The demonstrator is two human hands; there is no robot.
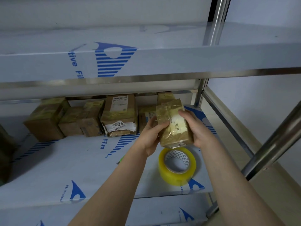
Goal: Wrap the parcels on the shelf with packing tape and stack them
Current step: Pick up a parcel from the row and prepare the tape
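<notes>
Both arms reach fwd, bare. L hand [151,136] & R hand [198,128] grip parcel [174,128] btwn them, fingers curled.

Taped brown parcel [174,123] held above tape roll [177,166].

The upper shelf's front edge [146,66] is covering the tops of the back-row parcels [91,118]. A dark object [6,152] is blurring at the left edge, which is cutting it off. The left forearm [114,185] is hiding most of a small green thing [121,159]. The held parcel [175,126] is masking the fingers of the right hand [197,129] and much of the box behind it [164,96]. The label print [119,102] is showing too small to read.
</notes>
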